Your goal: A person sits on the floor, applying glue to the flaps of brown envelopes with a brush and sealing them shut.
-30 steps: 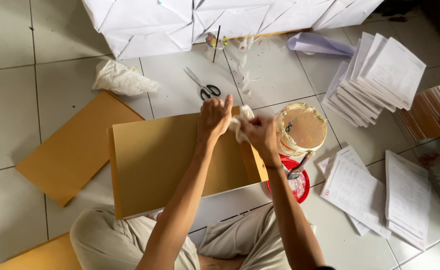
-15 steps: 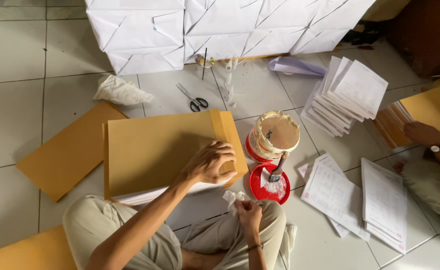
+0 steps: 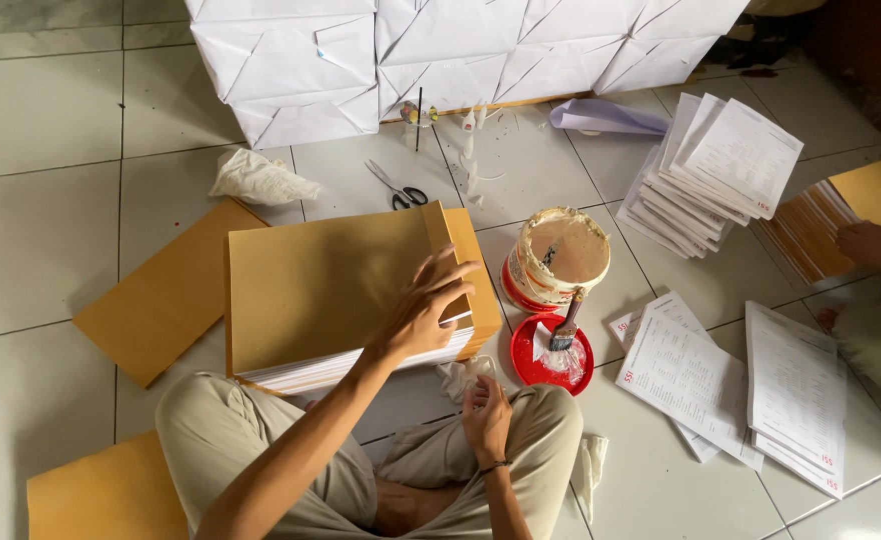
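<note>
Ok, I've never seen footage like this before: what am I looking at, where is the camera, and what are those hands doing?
The one view comes from a camera worn on a person's head, looking down as they sit cross-legged on a tiled floor. No machine here, just bare hands. The left hand presses on a brown paper cover wrapped over a stack of white sheets. The right hand rests by the knee, touching a crumpled white rag. Nearby are a glue bucket, a brush on a red lid, scissors and printed paper stacks. Another person's hand shows at the right edge.
</note>
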